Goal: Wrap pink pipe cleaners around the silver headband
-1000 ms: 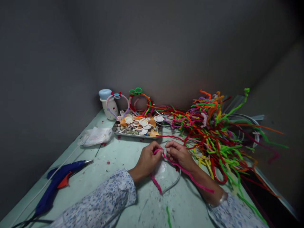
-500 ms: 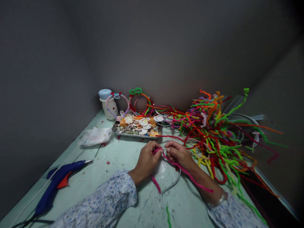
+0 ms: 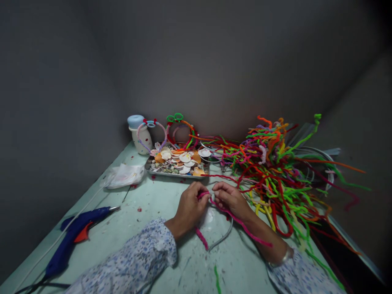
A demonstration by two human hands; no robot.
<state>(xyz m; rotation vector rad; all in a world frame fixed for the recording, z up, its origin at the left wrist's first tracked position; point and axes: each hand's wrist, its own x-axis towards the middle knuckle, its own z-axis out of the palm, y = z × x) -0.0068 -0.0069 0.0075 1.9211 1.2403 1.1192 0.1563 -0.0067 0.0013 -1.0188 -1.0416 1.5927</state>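
Fingers of the left hand (image 3: 190,206) curl tight around one end of a pink pipe cleaner (image 3: 245,227) at the centre of the frame. The right hand (image 3: 231,199) pinches the same strand just beside it, fingertips nearly touching. The strand trails toward the lower right over the right forearm. A thin grey headband (image 3: 225,237) curves beneath the hands on the pale green table (image 3: 147,204). A tangled pile of coloured pipe cleaners (image 3: 275,171) fills the right side. A tray of shells (image 3: 176,174) sits above the hands, and a blue glue gun (image 3: 73,232) lies at lower left.
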